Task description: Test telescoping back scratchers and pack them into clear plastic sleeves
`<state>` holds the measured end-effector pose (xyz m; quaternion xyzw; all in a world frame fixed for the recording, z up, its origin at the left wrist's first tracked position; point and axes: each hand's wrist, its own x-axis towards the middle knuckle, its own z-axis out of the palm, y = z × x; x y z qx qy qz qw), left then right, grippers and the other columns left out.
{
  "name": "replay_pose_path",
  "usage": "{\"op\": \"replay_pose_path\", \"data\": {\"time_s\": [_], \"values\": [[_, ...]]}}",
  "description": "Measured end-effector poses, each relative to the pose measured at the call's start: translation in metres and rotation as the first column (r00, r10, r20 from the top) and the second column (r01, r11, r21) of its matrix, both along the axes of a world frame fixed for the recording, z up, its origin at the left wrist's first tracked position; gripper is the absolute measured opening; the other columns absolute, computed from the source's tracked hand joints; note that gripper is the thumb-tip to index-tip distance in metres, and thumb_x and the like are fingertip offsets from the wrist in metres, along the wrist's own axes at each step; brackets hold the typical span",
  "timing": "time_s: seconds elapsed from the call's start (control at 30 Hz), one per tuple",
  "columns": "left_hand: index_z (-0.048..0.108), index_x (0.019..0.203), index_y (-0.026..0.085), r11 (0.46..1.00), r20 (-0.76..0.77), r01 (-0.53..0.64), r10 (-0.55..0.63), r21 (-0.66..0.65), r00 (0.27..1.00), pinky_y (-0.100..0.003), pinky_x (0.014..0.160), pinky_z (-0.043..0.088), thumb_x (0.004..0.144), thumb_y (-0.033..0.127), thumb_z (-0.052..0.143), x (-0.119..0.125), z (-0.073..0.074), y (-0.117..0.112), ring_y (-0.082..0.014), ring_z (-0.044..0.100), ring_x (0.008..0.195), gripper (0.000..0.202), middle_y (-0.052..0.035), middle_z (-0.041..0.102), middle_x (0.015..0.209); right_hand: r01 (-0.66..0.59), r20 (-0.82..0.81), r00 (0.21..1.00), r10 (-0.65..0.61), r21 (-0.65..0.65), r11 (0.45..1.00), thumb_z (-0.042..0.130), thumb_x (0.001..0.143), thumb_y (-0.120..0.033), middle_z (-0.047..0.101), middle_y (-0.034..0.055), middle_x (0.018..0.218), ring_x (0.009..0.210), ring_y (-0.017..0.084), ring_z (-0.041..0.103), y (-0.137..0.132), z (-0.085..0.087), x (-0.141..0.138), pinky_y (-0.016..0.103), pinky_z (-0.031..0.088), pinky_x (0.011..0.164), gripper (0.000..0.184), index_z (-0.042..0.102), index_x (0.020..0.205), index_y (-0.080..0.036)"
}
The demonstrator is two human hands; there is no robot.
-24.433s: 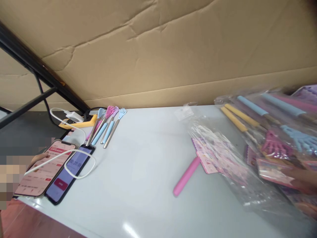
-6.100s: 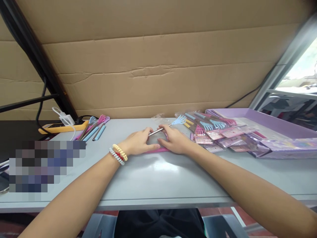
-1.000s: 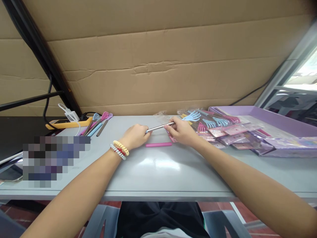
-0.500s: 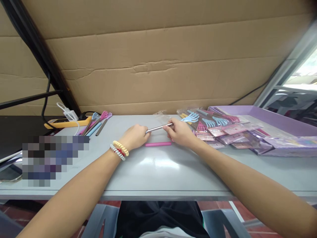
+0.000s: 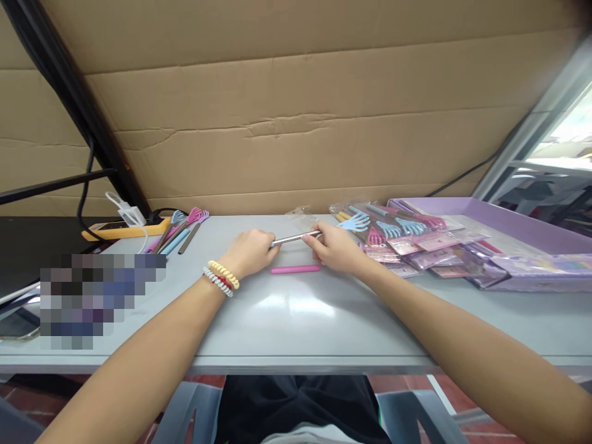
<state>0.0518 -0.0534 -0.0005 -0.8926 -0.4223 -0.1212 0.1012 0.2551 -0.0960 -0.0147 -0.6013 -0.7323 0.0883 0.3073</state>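
Both hands hold a telescopic back scratcher by its thin metal rod (image 5: 296,238), which spans the gap between them. My left hand (image 5: 252,253), with coiled bands at the wrist, is closed on the left end; the fingers hide most of that end. My right hand (image 5: 335,245) pinches the rod's other end. Just past its fingers, in line with the rod, shows a light blue claw head (image 5: 355,222), seemingly of the same scratcher. On the grey table (image 5: 296,333), a little nearer to me, lies a pink tube (image 5: 295,269), apart from both hands.
Several back scratchers (image 5: 185,231) lie at the left by a yellow power strip (image 5: 124,229) with a white charger. More bagged scratchers (image 5: 401,228) and pink card packets (image 5: 435,259) spill from a lilac box (image 5: 531,225) at the right. A cardboard wall (image 5: 296,160) stands behind.
My left hand has shifted very slightly up and to the left, with the rod still held between both hands. The pink tube lies where it was.
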Motion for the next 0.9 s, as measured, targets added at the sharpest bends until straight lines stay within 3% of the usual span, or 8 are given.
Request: {"op": "replay_pose_path", "data": {"time_s": [0.1, 0.3, 0.4, 0.5, 0.6, 0.73, 0.8, 0.9], "values": [[0.059, 0.07, 0.019, 1.0, 0.081, 0.017, -0.017, 0.005, 0.997, -0.029, 0.054, 0.028, 0.082, 0.04, 0.04, -0.005, 0.001, 0.009, -0.0198, 0.057, 0.067, 0.031, -0.0058, 0.063, 0.07, 0.011, -0.006, 1.0, -0.011, -0.012, 1.0, 0.049, 0.094, -0.033, 0.055, -0.0027, 0.059, 0.051, 0.01, 0.049, 0.001, 0.001, 0.002, 0.019, 0.028, 0.052, 0.018, 0.047, 0.089, -0.015], [0.057, 0.063, 0.02, 0.992, 0.155, -0.125, 0.125, -0.015, 0.98, -0.028, 0.052, 0.024, 0.078, 0.043, 0.043, -0.021, 0.002, 0.028, -0.0194, 0.056, 0.064, 0.031, -0.005, 0.062, 0.063, 0.121, 0.018, 0.992, -0.122, 0.036, 0.992, 0.047, 0.094, -0.033, 0.054, -0.0018, 0.057, 0.054, 0.012, 0.051, 0.005, 0.003, 0.011, 0.02, 0.028, 0.052, 0.019, 0.049, 0.092, -0.015], [0.054, 0.058, 0.021, 0.987, 0.171, -0.155, 0.159, -0.034, 0.972, -0.029, 0.051, 0.024, 0.079, 0.045, 0.042, -0.025, 0.001, 0.032, -0.0196, 0.055, 0.063, 0.034, -0.0049, 0.062, 0.061, 0.067, 0.032, 0.997, -0.07, 0.091, 0.994, 0.048, 0.091, -0.034, 0.054, -0.0029, 0.057, 0.053, 0.012, 0.051, 0.006, 0.002, 0.016, 0.02, 0.03, 0.053, 0.022, 0.049, 0.103, -0.015], [0.054, 0.056, 0.021, 0.982, 0.191, -0.18, 0.187, -0.055, 0.964, -0.029, 0.052, 0.025, 0.079, 0.048, 0.041, -0.03, -0.001, 0.037, -0.0198, 0.055, 0.061, 0.038, -0.0055, 0.061, 0.059, -0.022, -0.025, 0.999, 0.028, 0.204, 0.979, 0.053, 0.085, -0.031, 0.057, -0.0038, 0.064, 0.057, 0.012, 0.054, 0.005, 0.004, 0.02, 0.019, 0.036, 0.057, 0.048, 0.039, 0.127, -0.015], [0.053, 0.054, 0.021, 0.971, 0.211, -0.234, 0.24, -0.053, 0.948, -0.029, 0.052, 0.026, 0.077, 0.047, 0.042, -0.038, -0.003, 0.045, -0.0205, 0.056, 0.062, 0.037, -0.0062, 0.061, 0.059, 0.103, -0.132, 0.989, -0.059, 0.352, 0.93, 0.053, 0.08, -0.032, 0.056, -0.004, 0.063, 0.055, 0.012, 0.052, 0.004, 0.01, 0.025, 0.021, 0.038, 0.06, 0.064, 0.029, 0.136, -0.013], [0.055, 0.056, 0.021, 0.954, 0.203, -0.296, 0.297, -0.034, 0.933, -0.03, 0.054, 0.027, 0.074, 0.042, 0.043, -0.048, -0.007, 0.056, -0.0215, 0.058, 0.065, 0.03, -0.0057, 0.062, 0.06, 0.403, -0.282, 0.91, -0.303, 0.43, 0.808, 0.052, 0.079, -0.039, 0.047, -0.0044, 0.054, 0.051, 0.014, 0.046, 0.008, 0.019, 0.038, 0.023, 0.035, 0.056, 0.054, 0.04, 0.124, -0.011], [0.057, 0.058, 0.021, 0.95, 0.186, -0.312, 0.31, -0.024, 0.932, -0.03, 0.054, 0.028, 0.073, 0.04, 0.043, -0.05, -0.009, 0.058, -0.0218, 0.059, 0.067, 0.028, -0.0057, 0.063, 0.062, 0.474, -0.318, 0.875, -0.364, 0.418, 0.775, 0.054, 0.077, -0.04, 0.044, -0.0037, 0.054, 0.052, 0.013, 0.044, 0.011, 0.022, 0.046, 0.023, 0.034, 0.056, 0.042, 0.05, 0.108, -0.013], [0.059, 0.06, 0.022, 0.95, 0.149, -0.313, 0.309, 0.006, 0.939, -0.03, 0.055, 0.03, 0.074, 0.039, 0.042, -0.05, -0.01, 0.058, -0.0221, 0.06, 0.069, 0.028, -0.0062, 0.065, 0.065, 0.407, -0.338, 0.894, -0.294, 0.338, 0.849, 0.056, 0.073, -0.043, 0.049, -0.0004, 0.061, 0.058, 0.012, 0.045, 0.015, 0.023, 0.055, 0.023, 0.035, 0.058, 0.032, 0.057, 0.085, -0.013]]}}
